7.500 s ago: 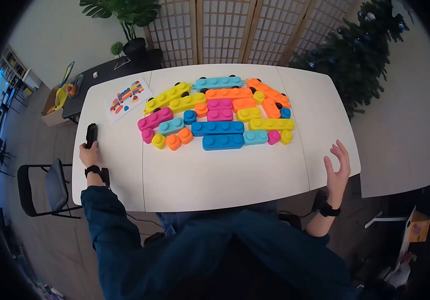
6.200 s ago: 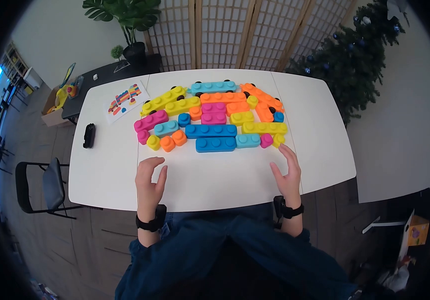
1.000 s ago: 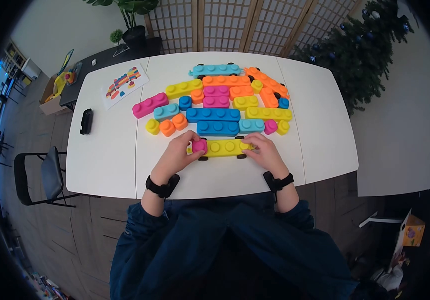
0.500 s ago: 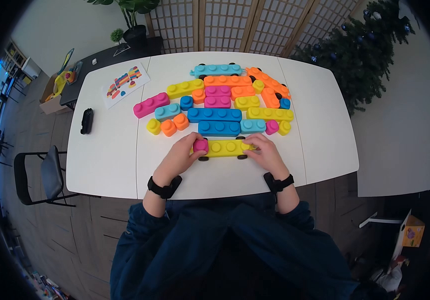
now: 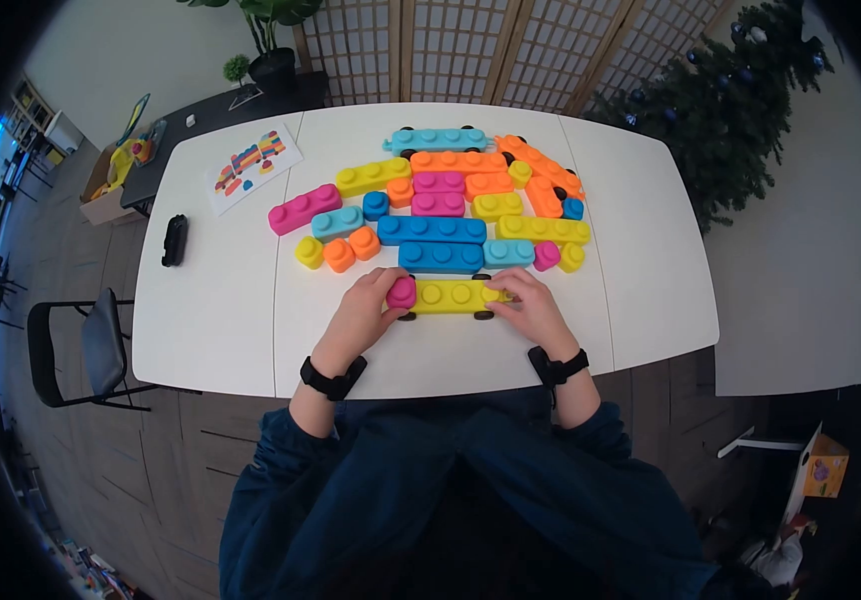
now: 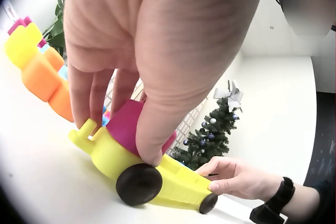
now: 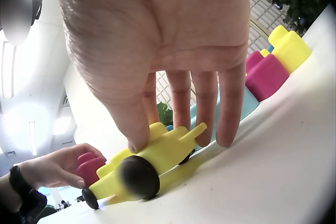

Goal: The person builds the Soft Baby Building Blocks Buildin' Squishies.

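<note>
Head view: I have both hands low on the white table (image 5: 201, 330), working at the near side of the spread of bricks. The left hand (image 5: 356, 312) pinches a pink block (image 5: 402, 293) at the left end of a yellow wheeled base (image 5: 446, 296); the right hand (image 5: 533, 310) grips the base's opposite end. A blue brick (image 5: 441, 257) lies just beyond the base, a pale-blue brick (image 5: 508, 253) to its right. Off to the left, a printed sheet (image 5: 254, 168) and a black object (image 5: 175, 240) lie flat.

Left wrist view: I read the thumb against the pink block's near side, fingers reaching down behind. The block sits on the base above a black wheel (image 6: 138, 184); a forked yellow coupling (image 6: 85, 136) juts out at the end.

Right wrist view: thumb on the base's near side, fingers down past the far side, some partly hidden. A yellow peg (image 7: 195, 131) projects toward them. Pale-blue brick behind the fingers.
</note>
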`<action>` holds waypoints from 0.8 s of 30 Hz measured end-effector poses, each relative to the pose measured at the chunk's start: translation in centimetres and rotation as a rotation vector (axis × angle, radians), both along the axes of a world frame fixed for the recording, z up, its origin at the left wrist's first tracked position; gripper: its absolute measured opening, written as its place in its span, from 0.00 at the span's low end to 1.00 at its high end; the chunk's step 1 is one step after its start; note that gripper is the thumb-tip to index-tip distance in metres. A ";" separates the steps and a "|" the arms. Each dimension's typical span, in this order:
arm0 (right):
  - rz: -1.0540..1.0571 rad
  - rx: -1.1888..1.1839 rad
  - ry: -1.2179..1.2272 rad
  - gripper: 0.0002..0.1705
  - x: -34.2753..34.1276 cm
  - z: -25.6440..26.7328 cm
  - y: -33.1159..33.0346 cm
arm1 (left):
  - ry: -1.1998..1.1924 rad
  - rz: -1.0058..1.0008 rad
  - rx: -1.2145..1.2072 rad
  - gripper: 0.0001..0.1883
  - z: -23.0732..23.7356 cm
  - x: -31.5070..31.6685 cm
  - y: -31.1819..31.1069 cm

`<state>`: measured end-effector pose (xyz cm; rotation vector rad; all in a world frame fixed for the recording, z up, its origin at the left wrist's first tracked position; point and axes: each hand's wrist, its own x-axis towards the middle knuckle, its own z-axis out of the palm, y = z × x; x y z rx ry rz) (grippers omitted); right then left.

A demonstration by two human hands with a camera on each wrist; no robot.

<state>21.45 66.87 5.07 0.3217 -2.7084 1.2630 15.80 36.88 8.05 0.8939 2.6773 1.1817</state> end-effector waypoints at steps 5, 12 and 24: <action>0.005 0.013 -0.005 0.17 -0.1 -0.2 0.1 | 0.057 -0.021 0.070 0.31 2.3 -1.1 -1.6; 0.011 0.015 -0.010 0.17 -0.1 0.1 0.0 | 0.311 0.435 0.100 0.27 0.3 -10.6 -10.4; 0.025 0.030 -0.025 0.18 -0.3 0.2 0.3 | 0.170 0.435 -0.102 0.28 -4.1 -14.9 -14.0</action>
